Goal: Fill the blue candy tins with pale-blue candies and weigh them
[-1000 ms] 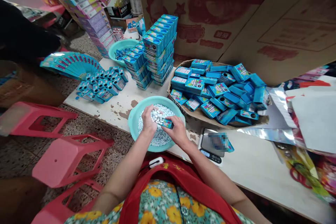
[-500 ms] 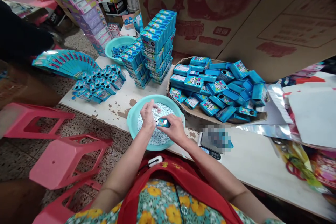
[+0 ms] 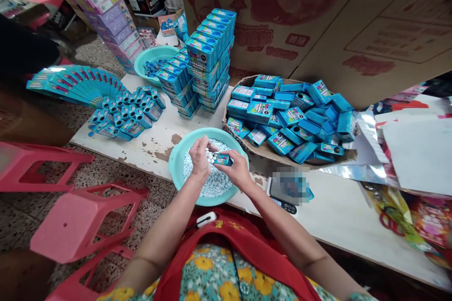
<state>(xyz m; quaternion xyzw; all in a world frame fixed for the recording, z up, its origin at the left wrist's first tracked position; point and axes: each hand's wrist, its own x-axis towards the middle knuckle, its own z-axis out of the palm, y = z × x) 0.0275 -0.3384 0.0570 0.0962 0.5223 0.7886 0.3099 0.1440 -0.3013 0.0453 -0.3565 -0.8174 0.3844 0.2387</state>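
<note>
Over a turquoise bowl [image 3: 173, 162] of small white candies [image 3: 215, 183], my left hand [image 3: 199, 157] is cupped, with several white candies between its curled fingers and palm. My right hand [image 3: 238, 169] grips a small blue candy box [image 3: 222, 159] by its sides, between thumb and fingers. The box lies roughly level, one end pointing at the candies in my left hand. Whether any candy is inside the box is hidden.
A torn carton [image 3: 289, 160] piled with blue boxes stands right of the bowl, a digital scale [image 3: 282, 197] in front of it. Stacked blue boxes [image 3: 208, 66] rise behind. More small boxes [image 3: 134, 113] stand left. Pink stools [image 3: 70, 225] are on the floor.
The blue box has turned in my right hand, so more of its printed face shows. My left hand stays cupped around candies. The view has shifted slightly.
</note>
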